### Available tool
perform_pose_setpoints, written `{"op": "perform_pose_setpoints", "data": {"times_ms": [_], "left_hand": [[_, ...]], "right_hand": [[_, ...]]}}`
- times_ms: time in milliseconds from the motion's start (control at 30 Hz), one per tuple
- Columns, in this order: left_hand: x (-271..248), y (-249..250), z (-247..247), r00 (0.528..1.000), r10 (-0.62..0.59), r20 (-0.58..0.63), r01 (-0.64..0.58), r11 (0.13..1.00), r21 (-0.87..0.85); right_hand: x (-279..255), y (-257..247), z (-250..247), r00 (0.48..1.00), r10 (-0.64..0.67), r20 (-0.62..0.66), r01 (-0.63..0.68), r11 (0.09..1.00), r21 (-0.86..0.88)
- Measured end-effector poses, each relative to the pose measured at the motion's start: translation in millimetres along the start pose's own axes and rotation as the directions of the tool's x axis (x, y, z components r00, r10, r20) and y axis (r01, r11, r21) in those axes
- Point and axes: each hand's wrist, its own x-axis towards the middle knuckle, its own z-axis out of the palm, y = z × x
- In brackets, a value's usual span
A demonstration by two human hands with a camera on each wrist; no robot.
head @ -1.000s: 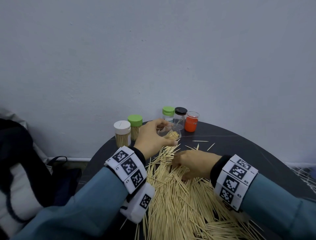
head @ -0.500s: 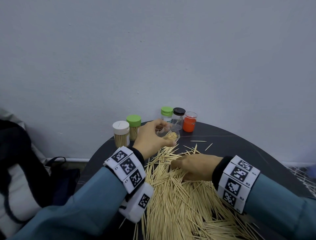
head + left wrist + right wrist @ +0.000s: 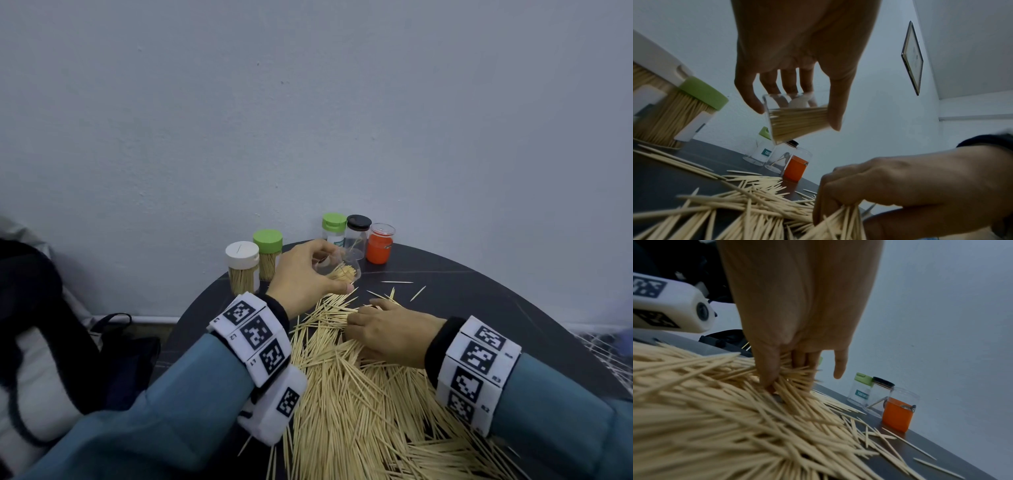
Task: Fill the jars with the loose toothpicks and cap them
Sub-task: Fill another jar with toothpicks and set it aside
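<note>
My left hand grips a clear uncapped jar, tilted on its side above the table and partly filled with toothpicks. A large heap of loose toothpicks covers the near part of the dark round table. My right hand sits on the heap's far end, thumb and fingers pinching a bundle of toothpicks, little finger sticking out.
At the back left stand a white-capped jar and a green-capped jar, both full. Behind the left hand stand a green-lidded jar, a black-lidded jar and an orange jar. A few stray toothpicks lie nearby.
My right hand has slid slightly right and back along the heap, closing on a bundle of toothpicks. The left hand keeps the tilted jar in about the same place.
</note>
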Motion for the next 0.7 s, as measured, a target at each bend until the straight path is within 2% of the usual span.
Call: {"op": "perform_pose_setpoints", "data": {"times_ms": [167, 333, 500, 600, 700], "left_hand": [[0.3, -0.2, -0.7, 1.000, -0.005, 0.000, 0.005, 1.000, 0.002], [0.9, -0.6, -1.4, 1.000, -0.012, -0.005, 0.012, 1.000, -0.005], [1.1, 0.2, -4.1, 1.000, -0.004, -0.024, 0.003, 0.999, -0.037], [1.4, 0.8, -5.7, 1.000, 0.001, -0.029, -0.003, 0.999, -0.053], [3.3, -1.4, -6.5, 0.999, -0.007, -0.041, 0.005, 0.998, -0.057]], "right_hand": [[-4.9, 2.6, -0.4, 0.999, 0.045, 0.005, -0.045, 0.996, 0.082], [-11.7, 5.5, -1.6, 0.984, 0.154, 0.088, -0.173, 0.947, 0.272], [-14.1, 12.6, 8.6, 0.964, 0.236, 0.123, -0.263, 0.768, 0.585], [-13.4, 18.1, 16.5, 0.965, 0.240, 0.102, -0.251, 0.752, 0.609], [-10.8, 20.9, 19.0, 0.968, 0.241, 0.063, -0.232, 0.780, 0.582]]}}
